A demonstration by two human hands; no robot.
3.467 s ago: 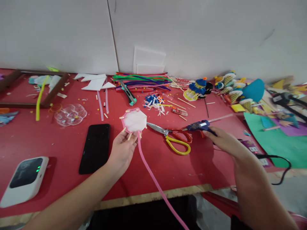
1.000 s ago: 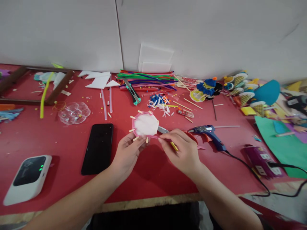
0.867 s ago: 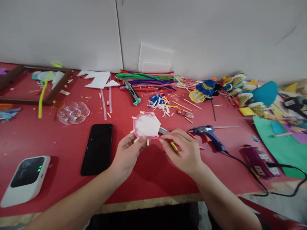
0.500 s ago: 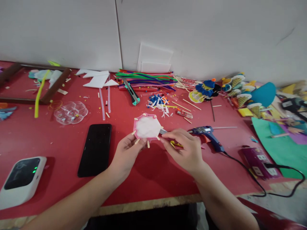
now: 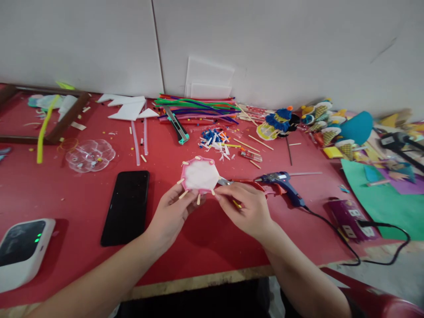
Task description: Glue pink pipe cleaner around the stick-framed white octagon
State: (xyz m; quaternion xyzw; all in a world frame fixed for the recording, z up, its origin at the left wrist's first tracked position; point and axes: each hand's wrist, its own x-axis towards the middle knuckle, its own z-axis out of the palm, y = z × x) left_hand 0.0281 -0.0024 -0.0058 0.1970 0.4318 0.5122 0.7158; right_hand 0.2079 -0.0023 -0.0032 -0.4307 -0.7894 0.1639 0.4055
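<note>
A white eight-sided craft piece (image 5: pixel 200 175) has a pink rim and short wooden stick ends poking out around it. My left hand (image 5: pixel 174 205) grips its lower left edge, with the thumb in front and the other fingers partly hidden behind. At the lower right edge, the fingertips of my right hand (image 5: pixel 243 201) are pinched together by a stick end (image 5: pixel 213 191). Just behind that hand is a pair of scissors with red handles (image 5: pixel 255 182); a grey blade shows beside the piece. Something yellow is partly covered by the right hand.
A blue glue gun (image 5: pixel 281 180) lies to the right, its cord running to a purple power box (image 5: pixel 351 220). Left of my hands are a black phone (image 5: pixel 126 207) and a white device (image 5: pixel 24 254). Pipe cleaners (image 5: pixel 198 108) and a utility knife (image 5: pixel 177 126) lie further back.
Both hands and the craft piece stay together in nearly the same pose. The view has shifted slightly to the right, and more of the red scissor handles shows behind my right hand.
</note>
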